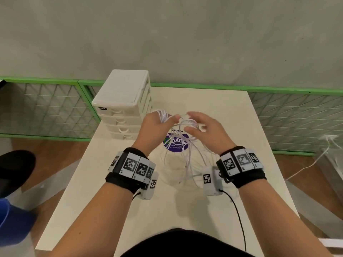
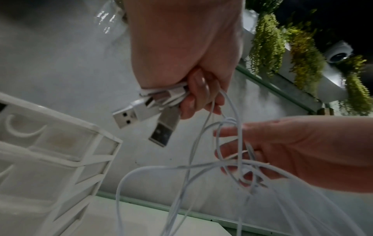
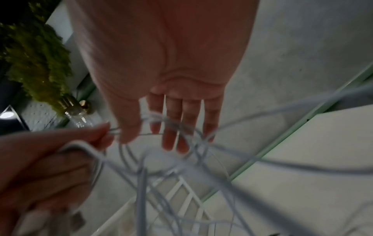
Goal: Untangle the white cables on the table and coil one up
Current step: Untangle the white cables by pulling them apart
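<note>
Both wrists fill my head view: my left hand (image 1: 155, 125) is fisted round gathered cable ends, two USB plugs (image 2: 141, 115) poking out, while my right hand (image 1: 202, 127), fingers straight and spread, is threaded into the loops beside it. From there the white cables (image 1: 182, 154) hang down to the table (image 1: 250, 145) centre; a white drawer unit (image 1: 124, 104) occupies its far left corner.
</note>
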`<move>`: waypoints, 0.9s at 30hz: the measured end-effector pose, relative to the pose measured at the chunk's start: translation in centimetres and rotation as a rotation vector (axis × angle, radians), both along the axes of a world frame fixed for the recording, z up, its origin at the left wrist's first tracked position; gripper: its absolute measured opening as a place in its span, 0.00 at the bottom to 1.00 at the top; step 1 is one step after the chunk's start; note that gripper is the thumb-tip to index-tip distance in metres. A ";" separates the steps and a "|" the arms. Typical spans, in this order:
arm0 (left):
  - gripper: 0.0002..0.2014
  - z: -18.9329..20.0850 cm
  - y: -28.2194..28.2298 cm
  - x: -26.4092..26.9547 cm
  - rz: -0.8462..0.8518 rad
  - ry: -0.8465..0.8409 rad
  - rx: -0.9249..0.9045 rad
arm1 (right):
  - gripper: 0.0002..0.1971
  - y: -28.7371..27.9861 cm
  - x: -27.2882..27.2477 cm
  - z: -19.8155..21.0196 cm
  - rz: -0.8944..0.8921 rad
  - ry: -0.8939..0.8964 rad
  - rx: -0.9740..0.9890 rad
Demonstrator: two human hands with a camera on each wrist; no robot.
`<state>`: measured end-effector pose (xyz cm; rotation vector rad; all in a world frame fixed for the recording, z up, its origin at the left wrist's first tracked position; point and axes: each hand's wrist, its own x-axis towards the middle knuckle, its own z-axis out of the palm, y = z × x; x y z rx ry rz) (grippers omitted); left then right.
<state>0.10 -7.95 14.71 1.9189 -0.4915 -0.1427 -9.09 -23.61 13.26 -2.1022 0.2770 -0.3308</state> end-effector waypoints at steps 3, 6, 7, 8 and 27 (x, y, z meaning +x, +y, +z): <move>0.23 0.4 0.2 -0.1 0.039 -0.043 -0.001 | 0.13 0.5 0.4 -0.7 -0.041 -0.023 0.117; 0.22 0.4 1.1 0.4 0.096 -0.085 0.060 | 0.06 -0.4 0.2 -1.2 -0.071 0.009 0.073; 0.23 0.4 1.3 0.5 0.108 -0.090 0.066 | 0.04 -0.7 0.1 -1.4 -0.063 0.031 0.068; 0.24 0.4 1.4 0.6 0.115 -0.095 0.069 | 0.03 -0.9 0.0 -1.4 -0.052 0.050 0.064; 0.21 1.0 2.3 1.1 0.199 0.135 0.009 | 0.06 -2.0 -1.3 -1.9 -0.151 0.104 0.142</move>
